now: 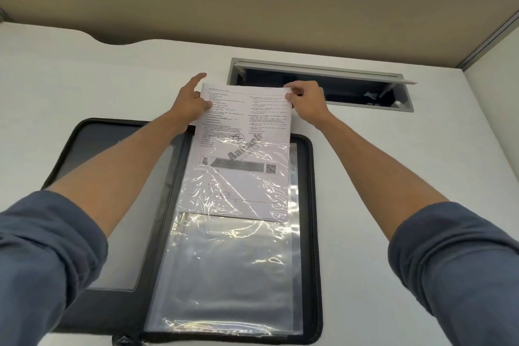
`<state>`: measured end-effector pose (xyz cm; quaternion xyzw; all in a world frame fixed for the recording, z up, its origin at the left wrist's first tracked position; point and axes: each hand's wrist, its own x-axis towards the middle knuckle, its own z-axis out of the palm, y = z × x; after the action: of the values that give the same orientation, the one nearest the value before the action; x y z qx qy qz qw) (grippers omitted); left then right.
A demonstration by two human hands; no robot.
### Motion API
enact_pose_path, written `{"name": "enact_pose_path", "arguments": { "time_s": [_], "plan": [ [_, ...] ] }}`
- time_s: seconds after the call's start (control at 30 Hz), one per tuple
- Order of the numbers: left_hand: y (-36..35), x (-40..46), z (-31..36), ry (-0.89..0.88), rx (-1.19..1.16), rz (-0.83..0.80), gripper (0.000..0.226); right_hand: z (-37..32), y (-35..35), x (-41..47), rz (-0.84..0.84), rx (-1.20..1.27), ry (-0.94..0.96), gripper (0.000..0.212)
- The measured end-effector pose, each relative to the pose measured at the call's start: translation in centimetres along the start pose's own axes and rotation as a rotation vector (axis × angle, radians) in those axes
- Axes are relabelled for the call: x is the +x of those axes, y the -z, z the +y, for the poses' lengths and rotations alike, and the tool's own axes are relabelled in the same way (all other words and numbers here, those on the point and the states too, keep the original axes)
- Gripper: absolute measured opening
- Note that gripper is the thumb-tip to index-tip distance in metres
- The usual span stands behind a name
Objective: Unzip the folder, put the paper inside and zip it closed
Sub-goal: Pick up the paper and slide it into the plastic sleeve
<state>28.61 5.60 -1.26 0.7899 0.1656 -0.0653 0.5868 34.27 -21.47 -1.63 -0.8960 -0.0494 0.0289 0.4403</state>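
Black zip folder (313,205) open flat, printed paper (247,118) half in clear sleeve (224,261).

I see a white table (393,177) with a grey cable hatch (323,84) open in its far part. The black folder (112,149) lies open directly on it.

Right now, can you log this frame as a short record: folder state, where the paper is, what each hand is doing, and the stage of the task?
folder: unzipped, lying open flat on the white desk
sleeve: clear plastic, on the folder's right half
paper: printed sheet, lower half inside the sleeve, upper half sticking out past the folder's far edge
left hand: grip on the paper's upper left edge
right hand: pinching the paper's top right corner
desk hatch: open, behind the hands
stage: paper partly inserted; zipping not yet begun
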Motion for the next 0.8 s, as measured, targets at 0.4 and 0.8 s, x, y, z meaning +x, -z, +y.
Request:
{"name": "enact_pose_path", "arguments": {
  "time_s": [0.4,0.8],
  "plan": [
    [0.1,0.4,-0.1,0.048,0.202,-0.054,0.061,-0.3,0.3,-0.6,-0.015,-0.051,0.047,0.02],
    [1.3,-1.2,-0.7,-0.078,0.375,-0.042,0.019,-0.1,0.9,-2.7,-0.245,-0.095,0.025,0.015]
  ]
}}
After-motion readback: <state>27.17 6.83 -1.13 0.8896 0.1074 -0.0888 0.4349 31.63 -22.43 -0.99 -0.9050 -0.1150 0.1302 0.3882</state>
